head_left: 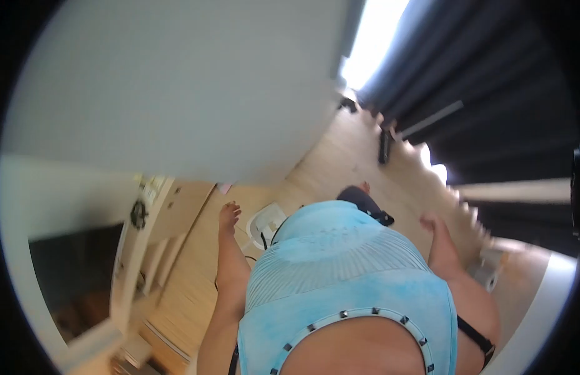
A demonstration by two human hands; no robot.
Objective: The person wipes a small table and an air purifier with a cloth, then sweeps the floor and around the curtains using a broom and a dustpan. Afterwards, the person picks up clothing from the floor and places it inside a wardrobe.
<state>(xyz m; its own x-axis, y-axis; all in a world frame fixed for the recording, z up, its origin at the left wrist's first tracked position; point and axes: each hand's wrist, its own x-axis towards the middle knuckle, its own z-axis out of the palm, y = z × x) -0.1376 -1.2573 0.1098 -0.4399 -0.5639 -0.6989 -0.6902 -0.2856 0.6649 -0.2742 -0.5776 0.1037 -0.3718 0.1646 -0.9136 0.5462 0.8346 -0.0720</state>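
Note:
My left hand (229, 217) hangs out to the left above the wooden floor, fingers loosely apart and nothing in them. Beside it, lower down, is a white rounded item (257, 220) that looks like plastic, partly hidden by my light blue top (340, 250). On the other side my right hand (430, 222) hangs away from my body. It is somewhat blurred, but its fingers look loosely extended, and no held thing shows. Neither hand touches anything that I can make out.
A large pale panel (177, 87) fills the upper left, close to the camera. Dark curtains (477, 94) hang along the right. A black object (383, 147) stands near their hem. On the left is a light wooden shelf unit (171, 212). The floor (330, 150) is pale wood.

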